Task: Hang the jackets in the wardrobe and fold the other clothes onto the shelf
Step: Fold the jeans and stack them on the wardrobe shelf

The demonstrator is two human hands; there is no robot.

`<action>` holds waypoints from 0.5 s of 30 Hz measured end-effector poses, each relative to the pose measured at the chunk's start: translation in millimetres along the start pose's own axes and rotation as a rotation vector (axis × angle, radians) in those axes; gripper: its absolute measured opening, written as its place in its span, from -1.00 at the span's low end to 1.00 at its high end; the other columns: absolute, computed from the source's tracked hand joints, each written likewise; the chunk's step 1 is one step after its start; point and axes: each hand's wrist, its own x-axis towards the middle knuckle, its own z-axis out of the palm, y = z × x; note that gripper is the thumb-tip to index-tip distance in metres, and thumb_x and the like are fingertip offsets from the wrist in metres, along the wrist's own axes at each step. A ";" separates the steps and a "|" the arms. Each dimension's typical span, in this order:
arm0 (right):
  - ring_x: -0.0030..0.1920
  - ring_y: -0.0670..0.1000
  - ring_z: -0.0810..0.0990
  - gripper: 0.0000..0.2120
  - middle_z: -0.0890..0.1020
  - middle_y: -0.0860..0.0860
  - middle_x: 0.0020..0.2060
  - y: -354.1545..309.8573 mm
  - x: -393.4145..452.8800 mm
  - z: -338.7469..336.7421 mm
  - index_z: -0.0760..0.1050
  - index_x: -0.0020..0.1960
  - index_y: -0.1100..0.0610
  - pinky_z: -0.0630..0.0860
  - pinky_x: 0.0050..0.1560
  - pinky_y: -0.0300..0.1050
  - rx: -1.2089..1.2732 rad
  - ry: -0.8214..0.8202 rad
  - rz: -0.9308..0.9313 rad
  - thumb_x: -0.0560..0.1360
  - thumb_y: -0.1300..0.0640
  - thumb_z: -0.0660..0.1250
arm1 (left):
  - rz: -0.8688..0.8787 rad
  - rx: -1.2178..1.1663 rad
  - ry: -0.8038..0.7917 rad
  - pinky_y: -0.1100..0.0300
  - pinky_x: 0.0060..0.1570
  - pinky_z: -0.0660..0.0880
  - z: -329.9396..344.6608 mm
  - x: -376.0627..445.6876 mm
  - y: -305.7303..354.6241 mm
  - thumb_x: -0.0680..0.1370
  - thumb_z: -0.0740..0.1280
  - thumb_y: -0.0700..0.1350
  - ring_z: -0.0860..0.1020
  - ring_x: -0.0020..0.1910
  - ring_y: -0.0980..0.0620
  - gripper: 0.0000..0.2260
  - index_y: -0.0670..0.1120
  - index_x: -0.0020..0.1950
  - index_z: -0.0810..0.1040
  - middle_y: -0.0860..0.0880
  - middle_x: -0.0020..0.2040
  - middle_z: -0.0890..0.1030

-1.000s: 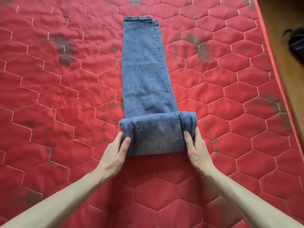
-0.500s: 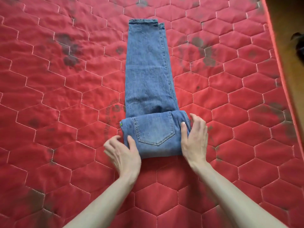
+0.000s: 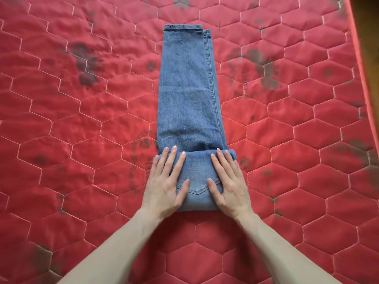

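Observation:
A pair of blue jeans lies lengthwise on the red quilted mattress, legs stacked and pointing away from me. The waist end nearest me is rolled over into a thick fold with a back pocket showing on top. My left hand lies flat on the left half of that fold, fingers straight and spread. My right hand presses flat on the right half in the same way. Both sets of fingertips reach the fold's far edge.
The mattress has dark smudges scattered over its hexagon stitching. Its right edge runs along a brown wooden floor at the top right corner.
The rolled fold has turned over once more, away from me. Both hands moved from gripping its sides to lying flat on top of it.

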 end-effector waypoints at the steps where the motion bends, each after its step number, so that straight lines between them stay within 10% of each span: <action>1: 0.67 0.09 0.11 -0.38 0.22 0.05 0.65 1.1 0.9 0.6 0.26 0.63 0.15 0.17 0.61 0.26 0.014 -0.005 0.001 0.65 -0.05 0.24 | 0.003 -0.006 -0.002 -0.28 0.59 0.12 1.6 1.2 -2.1 0.64 0.22 0.11 0.05 0.69 -0.17 -0.36 -0.12 0.67 0.23 -0.16 0.69 0.14; 9: 0.68 0.10 0.05 -0.29 0.14 0.04 0.68 7.6 3.3 -2.1 0.17 0.66 0.17 0.17 0.60 0.28 0.010 -0.072 -0.052 0.61 -0.08 0.26 | 0.035 0.005 -0.075 -0.28 0.61 0.04 -6.6 3.1 -2.8 0.62 0.24 0.17 -0.01 0.69 -0.20 -0.28 -0.14 0.68 0.17 -0.18 0.70 0.07; 15: 0.68 0.15 0.04 -0.29 0.11 0.10 0.68 11.0 1.2 -7.6 0.21 0.65 0.13 0.17 0.57 0.34 -0.079 -0.111 -0.129 0.60 -0.14 0.28 | 0.307 0.224 -0.219 -0.42 0.51 0.16 -18.5 -8.3 -9.1 0.44 0.34 0.40 0.29 0.60 -0.24 -0.09 -0.18 0.60 0.36 -0.24 0.55 0.39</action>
